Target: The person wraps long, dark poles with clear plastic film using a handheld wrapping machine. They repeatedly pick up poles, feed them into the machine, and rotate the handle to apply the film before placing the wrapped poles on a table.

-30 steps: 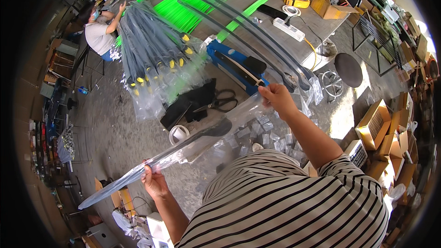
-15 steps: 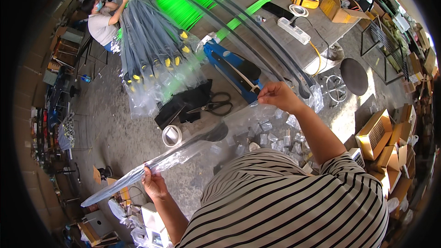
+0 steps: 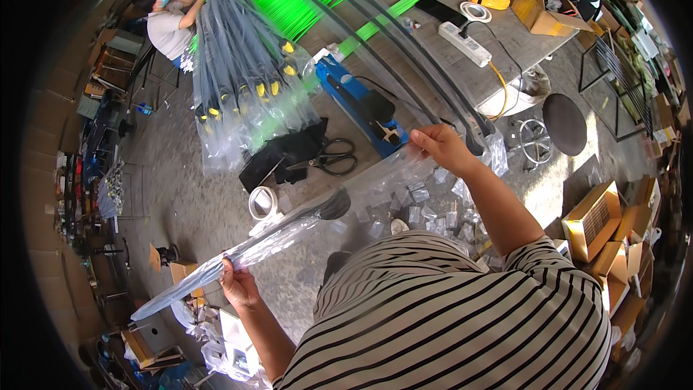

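A: Status on the hands?

B: Both are on the same thing, a long dark strip in a clear plastic sleeve. Left hand pinches it from below, fingers closed around the sleeve. Right hand has fingers closed on the upper end.

A: Which way does it run?

B: Long axis is diagonal, from the left fingers up and right to the right fingers. It is held in the air above the table, not resting on it. The sleeve runs on past the left fingers, down and to the left; that tail hangs free.

A: Which hand is nearer the end?

B: Right hand, about at the end itself. Left hand grips further in along the length.

A: What's around?

B: Beyond the right fingers: blue tool, two long dark curved strips. Between the hands and further out: scissors, roll of tape. Just under the right wrist: small clear bags scattered. Far up-left of the left fingers: pile of bagged strips.

A: Anyone else?

B: Another person at the far left table edge, well apart.
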Action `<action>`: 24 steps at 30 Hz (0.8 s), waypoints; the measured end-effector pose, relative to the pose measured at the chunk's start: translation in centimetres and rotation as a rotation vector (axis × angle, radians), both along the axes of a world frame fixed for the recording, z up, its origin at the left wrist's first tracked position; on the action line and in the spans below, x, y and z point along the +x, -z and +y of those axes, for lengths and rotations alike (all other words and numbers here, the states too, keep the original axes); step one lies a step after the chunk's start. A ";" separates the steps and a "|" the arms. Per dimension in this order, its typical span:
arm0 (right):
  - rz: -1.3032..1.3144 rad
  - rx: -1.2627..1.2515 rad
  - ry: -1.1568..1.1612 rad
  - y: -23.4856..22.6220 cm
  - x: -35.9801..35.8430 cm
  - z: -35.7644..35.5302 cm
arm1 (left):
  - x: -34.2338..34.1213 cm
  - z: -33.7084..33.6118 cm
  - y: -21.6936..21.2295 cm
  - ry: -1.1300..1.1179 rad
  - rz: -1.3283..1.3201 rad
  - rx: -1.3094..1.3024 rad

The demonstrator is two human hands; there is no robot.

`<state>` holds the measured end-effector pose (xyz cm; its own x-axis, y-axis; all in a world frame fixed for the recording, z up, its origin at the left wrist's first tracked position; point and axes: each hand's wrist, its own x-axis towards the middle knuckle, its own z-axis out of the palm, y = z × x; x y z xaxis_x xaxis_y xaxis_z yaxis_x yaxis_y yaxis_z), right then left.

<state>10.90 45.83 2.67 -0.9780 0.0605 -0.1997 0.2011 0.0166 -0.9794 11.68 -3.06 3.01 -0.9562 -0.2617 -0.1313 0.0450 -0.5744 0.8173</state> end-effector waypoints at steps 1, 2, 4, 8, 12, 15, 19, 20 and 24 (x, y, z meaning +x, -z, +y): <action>-0.004 -0.085 0.021 -0.4 0.0 -0.3 | 0.2 0.1 0.1 -0.003 -0.001 0.001; -0.011 -0.171 0.042 -1.0 0.1 -0.7 | 0.4 0.1 0.2 -0.005 -0.005 0.001; -0.002 -0.211 0.047 -0.8 0.1 -1.4 | 0.6 0.2 0.5 -0.013 -0.007 -0.002; -0.041 -0.150 0.119 0.5 -0.7 -2.5 | 0.1 0.8 0.6 0.028 0.000 -0.013; -0.040 -0.280 0.242 1.0 -1.8 -3.5 | -0.7 1.6 0.7 0.002 -0.040 -0.004; -0.086 -0.042 0.274 1.4 -2.7 -3.4 | -1.5 1.4 1.3 0.018 -0.058 0.001; 0.150 0.428 0.403 3.7 -4.9 -2.6 | -3.2 3.5 2.3 0.022 -0.119 -0.001; 0.178 0.472 0.415 3.7 -5.5 -2.2 | -3.7 4.3 2.5 0.024 -0.144 -0.002; 0.153 0.612 0.403 4.6 -8.6 -0.4 | -5.9 6.3 4.6 0.031 -0.186 0.066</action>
<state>2.33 45.47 -1.89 -0.8707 0.4766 0.1214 0.1688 0.5215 -0.8364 5.79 3.24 -1.57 -0.9214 -0.2175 -0.3219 -0.1215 -0.6258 0.7705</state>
